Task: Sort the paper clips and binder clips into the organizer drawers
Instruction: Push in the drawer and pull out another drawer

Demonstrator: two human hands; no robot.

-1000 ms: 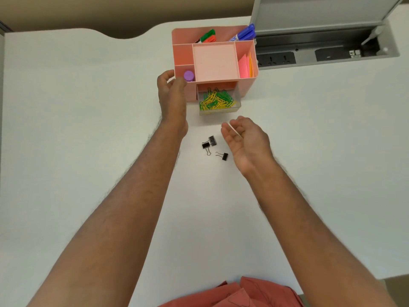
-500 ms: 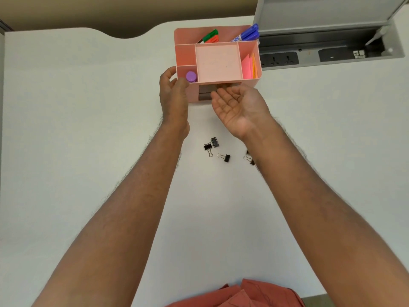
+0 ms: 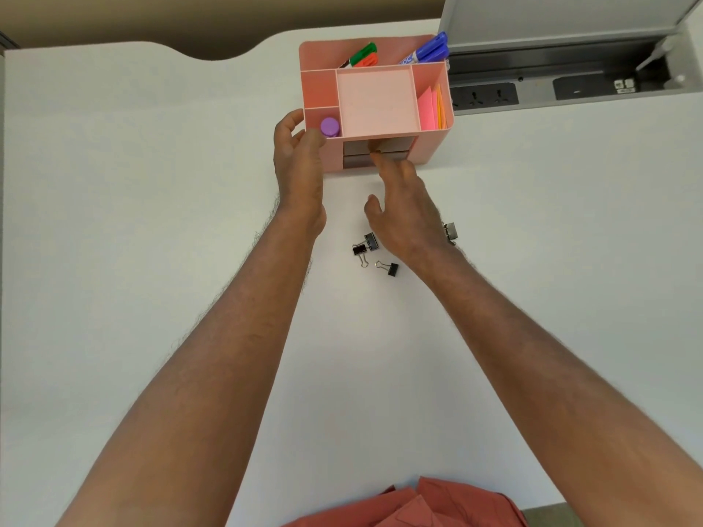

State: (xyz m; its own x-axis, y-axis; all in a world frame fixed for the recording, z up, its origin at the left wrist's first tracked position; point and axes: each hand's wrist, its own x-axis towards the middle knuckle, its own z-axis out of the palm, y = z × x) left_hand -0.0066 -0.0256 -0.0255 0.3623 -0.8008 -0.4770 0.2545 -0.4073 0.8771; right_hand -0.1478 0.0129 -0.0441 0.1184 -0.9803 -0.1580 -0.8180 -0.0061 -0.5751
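Binder clips (image 3: pixel 374 252) lie loose on the white counter (image 3: pixel 152 222) just in front of the person: two touching each other beside the right wrist, a third just at 5 o'clock of them, and a fourth (image 3: pixel 449 232) peeking out at 3 o'clock of the right hand (image 3: pixel 403 214). They look small, light and stiff, with smooth steel bodies and thin wire handles that swing; I judge a pinch across the black body, or on a wire loop, gives the surest hold, and a careless brush would skate them across the slick top. No paper clips are visible on the counter.

Farther out, the right hand reaches toward 12 o'clock, fingers spread and holding nothing, one fingertip at the fronts of the organizer drawers (image 3: pixel 376 152); both drawers look pushed in. The left hand (image 3: pixel 298 165) has its grip closed around the near left corner of the pink organizer (image 3: pixel 437 142), steadying it. The light plastic box would likely slide when a drawer is tugged, so that brace matters.

Open counter spreads wide at 9 o'clock and 3 o'clock. Beyond the organizer, at 1 o'clock, an open cable tray (image 3: pixel 570 85) with sockets sits close to its right side, and the counter's far edge curves in at 11 o'clock.
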